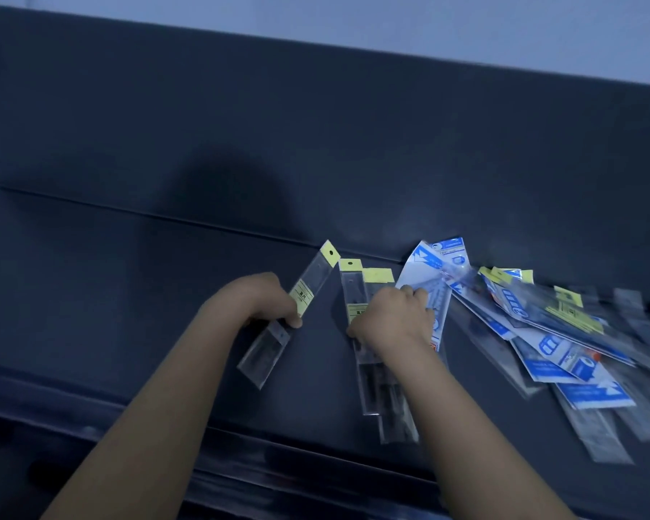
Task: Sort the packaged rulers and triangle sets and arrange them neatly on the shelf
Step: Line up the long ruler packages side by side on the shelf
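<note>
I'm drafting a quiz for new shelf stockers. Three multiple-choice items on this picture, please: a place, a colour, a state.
1. From the right hand, the jumbled pile lies: A to its left; B to its right; C on the floor.
2. The left hand's ruler pack has a header that is: A yellow; B red; C green.
3. The left hand: A lies flat; B is hidden; C grips the pack.
B, it spreads rightward; A, the tab is yellow; C, fingers curl round it.

Pale wall [391,20] up top, w/ shadow [226,197] below.
</note>
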